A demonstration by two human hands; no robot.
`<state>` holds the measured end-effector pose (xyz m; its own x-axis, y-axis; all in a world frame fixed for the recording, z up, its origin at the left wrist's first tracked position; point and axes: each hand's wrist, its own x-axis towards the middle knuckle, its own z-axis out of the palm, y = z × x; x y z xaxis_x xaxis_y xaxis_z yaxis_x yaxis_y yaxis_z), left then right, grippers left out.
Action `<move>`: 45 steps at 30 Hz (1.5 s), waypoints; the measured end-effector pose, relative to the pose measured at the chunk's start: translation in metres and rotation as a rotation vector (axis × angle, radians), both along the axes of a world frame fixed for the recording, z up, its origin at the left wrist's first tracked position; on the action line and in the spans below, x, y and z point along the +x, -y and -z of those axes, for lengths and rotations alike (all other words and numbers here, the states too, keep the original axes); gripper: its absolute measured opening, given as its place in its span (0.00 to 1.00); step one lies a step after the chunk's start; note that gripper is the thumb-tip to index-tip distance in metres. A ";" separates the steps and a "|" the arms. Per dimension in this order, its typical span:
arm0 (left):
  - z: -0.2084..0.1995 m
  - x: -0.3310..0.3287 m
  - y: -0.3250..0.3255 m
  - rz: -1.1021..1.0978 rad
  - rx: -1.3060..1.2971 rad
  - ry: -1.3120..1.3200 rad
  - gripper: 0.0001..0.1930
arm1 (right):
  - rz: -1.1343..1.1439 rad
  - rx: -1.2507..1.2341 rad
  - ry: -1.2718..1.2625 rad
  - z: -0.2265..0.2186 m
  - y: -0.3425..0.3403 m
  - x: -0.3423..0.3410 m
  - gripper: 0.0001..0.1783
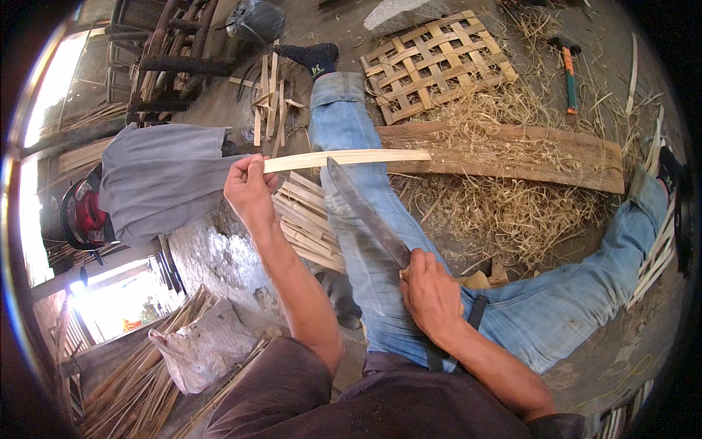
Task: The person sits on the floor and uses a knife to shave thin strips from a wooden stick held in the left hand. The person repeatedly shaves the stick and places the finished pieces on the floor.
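Between the fingers and thumb of my left hand (252,189) is one end of a pale, flat bamboo strip (347,157). The strip reaches rightward across my lower leg, its far end over a wooden plank (504,150). My right hand (431,293) is wrapped round the handle of a long, dark-bladed knife (369,216). From that hand the blade slants up and to the left. Its tip is at the strip's lower edge; I cannot tell whether they touch. Several cut bamboo strips (311,227) lie beside my leg, below the held strip.
Curly shavings (519,219) cover the plank and the ground around it. A woven bamboo panel (439,66) lies beyond, with a hammer (569,77) to its right. Grey cloth (164,179) hangs at left, above a pale sack (205,347) and long bamboo sticks (139,388).
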<state>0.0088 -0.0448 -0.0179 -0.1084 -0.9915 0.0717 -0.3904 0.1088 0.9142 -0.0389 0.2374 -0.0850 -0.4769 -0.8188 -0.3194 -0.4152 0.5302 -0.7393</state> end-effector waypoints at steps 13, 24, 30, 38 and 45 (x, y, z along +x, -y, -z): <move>0.004 0.008 0.021 -0.019 0.115 0.023 0.05 | -0.025 -0.053 -0.105 0.015 0.010 -0.010 0.16; 0.007 0.001 0.011 0.021 0.078 0.122 0.05 | -0.087 -0.094 -0.049 0.033 0.010 -0.044 0.13; -0.003 -0.002 -0.017 0.061 -0.007 0.157 0.06 | -0.179 -0.005 0.127 0.007 -0.019 -0.055 0.17; -0.006 0.001 -0.025 0.069 -0.001 0.119 0.05 | -0.113 -0.037 -0.001 0.015 -0.021 -0.043 0.16; -0.005 0.002 -0.029 0.058 0.029 0.125 0.05 | -0.073 -0.102 0.004 0.031 -0.005 -0.042 0.16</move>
